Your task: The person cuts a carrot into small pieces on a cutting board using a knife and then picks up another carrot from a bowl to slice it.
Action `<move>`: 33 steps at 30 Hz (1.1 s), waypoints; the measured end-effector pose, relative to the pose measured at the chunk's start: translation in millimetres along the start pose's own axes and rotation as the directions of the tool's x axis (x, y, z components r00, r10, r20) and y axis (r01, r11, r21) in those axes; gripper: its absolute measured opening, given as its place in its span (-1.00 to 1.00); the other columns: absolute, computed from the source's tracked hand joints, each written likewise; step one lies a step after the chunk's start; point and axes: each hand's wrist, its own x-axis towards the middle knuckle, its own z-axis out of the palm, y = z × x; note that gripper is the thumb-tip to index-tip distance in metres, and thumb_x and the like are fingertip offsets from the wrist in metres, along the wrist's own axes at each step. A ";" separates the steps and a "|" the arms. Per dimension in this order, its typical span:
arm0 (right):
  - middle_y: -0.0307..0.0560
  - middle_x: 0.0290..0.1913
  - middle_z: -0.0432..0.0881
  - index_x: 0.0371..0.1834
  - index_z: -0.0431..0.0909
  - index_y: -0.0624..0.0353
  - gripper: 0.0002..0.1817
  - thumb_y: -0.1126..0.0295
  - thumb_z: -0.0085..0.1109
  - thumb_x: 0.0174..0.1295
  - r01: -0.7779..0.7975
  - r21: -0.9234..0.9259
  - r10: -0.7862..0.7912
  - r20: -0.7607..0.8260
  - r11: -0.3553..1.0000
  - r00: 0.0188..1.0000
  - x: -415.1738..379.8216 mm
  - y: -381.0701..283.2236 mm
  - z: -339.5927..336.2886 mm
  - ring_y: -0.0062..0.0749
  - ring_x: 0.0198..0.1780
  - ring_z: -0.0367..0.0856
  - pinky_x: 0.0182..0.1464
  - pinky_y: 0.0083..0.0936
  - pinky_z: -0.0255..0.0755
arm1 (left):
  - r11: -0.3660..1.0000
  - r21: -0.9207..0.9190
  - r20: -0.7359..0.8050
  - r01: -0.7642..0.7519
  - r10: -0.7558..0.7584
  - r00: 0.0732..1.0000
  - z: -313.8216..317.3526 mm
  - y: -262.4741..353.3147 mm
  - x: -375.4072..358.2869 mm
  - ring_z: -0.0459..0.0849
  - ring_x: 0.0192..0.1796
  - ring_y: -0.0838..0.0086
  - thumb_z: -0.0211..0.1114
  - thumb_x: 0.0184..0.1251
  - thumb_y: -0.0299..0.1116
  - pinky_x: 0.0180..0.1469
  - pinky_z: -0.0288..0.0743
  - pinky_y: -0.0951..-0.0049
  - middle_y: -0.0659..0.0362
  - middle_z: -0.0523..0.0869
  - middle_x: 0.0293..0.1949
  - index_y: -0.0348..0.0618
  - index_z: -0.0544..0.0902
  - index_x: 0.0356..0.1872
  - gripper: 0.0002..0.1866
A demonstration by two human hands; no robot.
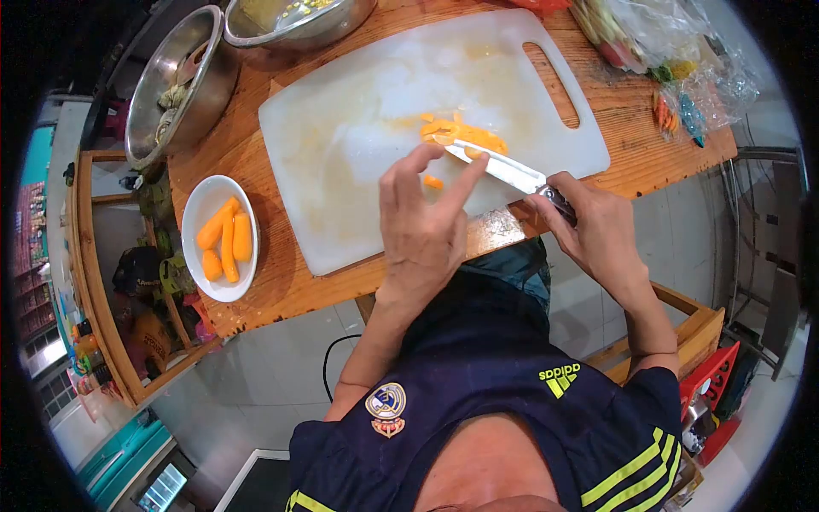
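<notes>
My right hand point(593, 222) is wrapped round the dark handle of a knife point(512, 173), its pale blade slanting up and left over the cutting board point(341, 128). Beside the blade is my left hand point(424, 213), its fingers spread, with fingertips right at the blade's near edge and tip. Cut orange carrot pieces point(478, 135) lie in a small heap along the blade's far side. One loose carrot piece point(433, 182) sits on the board between the fingers of my left hand.
Left of the board, a white bowl point(191, 247) holds several peeled carrots point(228, 239). Two metal basins point(223, 81) stand at the back left of the wooden table point(281, 303). Plastic bags with vegetables point(665, 43) lie at the back right. The table's near edge runs just below my wrists.
</notes>
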 end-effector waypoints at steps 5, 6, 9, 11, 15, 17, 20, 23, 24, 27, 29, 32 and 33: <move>0.01 -0.58 0.63 -0.31 0.60 0.13 -0.67 0.07 0.32 0.34 -0.035 0.029 0.035 0.018 0.999 0.999 -3.0 1.8 -2.9 -0.03 -0.54 0.66 -0.51 -0.23 0.45 | 0.996 0.050 0.039 -0.068 0.066 0.997 7.9 -4.4 2.3 0.42 0.16 0.11 0.23 -0.05 -0.69 0.26 0.38 0.17 0.04 0.44 0.18 0.13 0.72 0.21 -0.30; 0.00 -0.58 0.63 -0.31 0.60 0.13 -0.67 0.07 0.33 0.34 -0.029 0.023 0.029 0.001 0.999 1.000 -4.1 2.5 -4.4 -0.03 -0.54 0.66 -0.50 -0.24 0.45 | 0.997 0.062 0.042 -0.048 0.045 0.998 7.8 -5.2 3.6 0.42 0.16 0.11 0.23 -0.05 -0.69 0.26 0.38 0.16 0.04 0.45 0.18 0.13 0.71 0.21 -0.30; 0.00 -0.58 0.62 -0.30 0.62 0.13 -0.68 0.09 0.34 0.33 -0.014 0.008 0.015 -0.038 1.000 0.999 -8.8 7.2 -9.5 -0.04 -0.53 0.66 -0.50 -0.25 0.45 | 0.997 0.075 0.051 -0.022 0.018 0.999 6.9 -6.6 7.2 0.42 0.16 0.11 0.22 -0.02 -0.69 0.27 0.38 0.17 0.03 0.45 0.17 0.07 0.69 0.24 -0.31; 0.00 -0.58 0.62 -0.28 0.63 0.14 -0.69 0.10 0.36 0.31 -0.026 0.000 0.026 -0.054 1.000 0.998 -14.2 12.4 -13.5 -0.05 -0.51 0.68 -0.49 -0.24 0.44 | 0.998 0.062 0.047 -0.012 0.009 0.999 7.6 -7.3 9.9 0.43 0.15 0.12 0.21 0.00 -0.70 0.27 0.38 0.17 0.03 0.47 0.16 0.01 0.68 0.23 -0.34; 0.00 -0.57 0.58 -0.26 0.62 0.18 -0.70 0.15 0.37 0.31 -0.176 0.093 0.161 0.150 0.980 0.976 -25.1 18.8 -39.1 -0.12 -0.57 0.57 -0.46 -0.27 0.41 | 0.999 -0.033 0.007 0.027 -0.027 1.000 7.4 -11.8 11.1 0.49 0.12 0.13 0.20 0.08 -0.69 0.26 0.41 0.18 0.03 0.53 0.12 -0.12 0.68 0.15 -0.46; 0.01 -0.56 0.55 -0.24 0.61 0.21 -0.70 0.17 0.36 0.32 -0.301 0.157 0.238 0.324 0.941 0.915 -27.3 22.3 -51.0 -0.16 -0.58 0.49 -0.45 -0.28 0.38 | 0.994 -0.092 -0.035 0.059 -0.063 0.997 4.7 -13.3 10.5 0.54 0.09 0.14 0.24 0.11 -0.67 0.22 0.45 0.20 0.03 0.57 0.07 -0.15 0.68 0.08 -0.55; 0.02 -0.54 0.51 -0.18 0.58 0.24 -0.73 0.22 0.27 0.40 -0.307 0.388 0.219 0.254 0.869 0.942 -34.2 27.5 -35.5 -0.18 -0.57 0.39 -0.42 -0.30 0.35 | 0.980 -0.145 -0.054 0.136 -0.145 0.988 -4.5 -14.9 4.4 0.64 0.00 0.18 0.35 0.15 -0.62 0.11 0.54 0.24 0.05 0.65 -0.05 -0.18 0.70 -0.01 -0.66; 0.09 -0.52 0.52 -0.08 0.56 0.26 -0.75 0.25 0.18 0.46 -0.325 0.428 0.202 0.308 0.844 0.930 -33.8 19.5 -25.9 -0.09 -0.52 0.47 -0.39 -0.28 0.37 | 0.974 -0.150 0.001 0.168 -0.170 0.985 -9.0 -24.3 -3.7 0.71 -0.10 0.23 0.44 0.14 -0.59 -0.01 0.59 0.31 0.07 0.72 -0.16 -0.20 0.73 -0.11 -0.73; 0.14 -0.50 0.54 0.09 0.53 0.19 -0.75 0.28 0.09 0.51 -0.347 0.379 0.201 0.375 0.858 0.905 -32.6 13.2 -24.4 0.04 -0.46 0.57 -0.36 -0.21 0.39 | 0.980 -0.136 -0.024 0.144 -0.149 0.989 -9.0 -25.1 -4.4 0.73 -0.13 0.25 0.46 0.13 -0.58 -0.03 0.60 0.33 0.08 0.74 -0.20 -0.20 0.74 -0.14 -0.76; 0.21 -0.46 0.57 0.23 0.48 0.12 -0.70 0.29 0.05 0.53 -0.418 0.419 0.211 0.456 0.806 0.865 -23.8 -9.1 -19.5 0.17 -0.37 0.64 -0.30 -0.13 0.43 | 0.977 -0.157 -0.057 0.146 -0.156 0.986 -3.3 -26.2 -6.2 0.75 -0.16 0.27 0.47 0.13 -0.58 -0.06 0.62 0.35 0.09 0.78 -0.24 -0.20 0.77 -0.21 -0.81; 0.24 -0.40 0.60 0.32 0.44 0.06 -0.66 0.31 -0.01 0.55 -0.191 0.500 0.054 0.275 0.845 0.960 -25.8 -8.8 -3.0 0.24 -0.31 0.66 -0.24 -0.08 0.45 | 0.972 -0.182 -0.075 0.147 -0.163 0.984 1.5 -24.3 -4.4 0.76 -0.17 0.28 0.47 0.13 -0.58 -0.06 0.62 0.36 0.10 0.79 -0.25 -0.20 0.78 -0.23 -0.83; 0.27 -0.38 0.61 0.29 0.45 0.09 -0.68 0.31 -0.03 0.56 -0.002 0.517 -0.073 0.125 0.856 0.990 -24.1 -1.7 11.4 0.26 -0.30 0.65 -0.24 -0.07 0.45 | 0.971 -0.204 -0.123 0.128 -0.155 0.980 7.3 -19.5 -3.6 0.76 -0.18 0.29 0.47 0.14 -0.58 -0.08 0.62 0.36 0.12 0.79 -0.26 -0.19 0.78 -0.24 -0.84; 0.27 -0.39 0.60 0.25 0.46 0.12 -0.71 0.30 -0.03 0.57 -0.087 0.518 -0.020 0.198 0.851 0.980 -22.8 -0.3 5.6 0.26 -0.31 0.63 -0.25 -0.07 0.44 | 0.969 -0.213 -0.150 0.123 -0.157 0.976 8.3 -17.7 -2.9 0.76 -0.18 0.29 0.47 0.13 -0.58 -0.09 0.62 0.35 0.12 0.79 -0.25 -0.18 0.78 -0.24 -0.84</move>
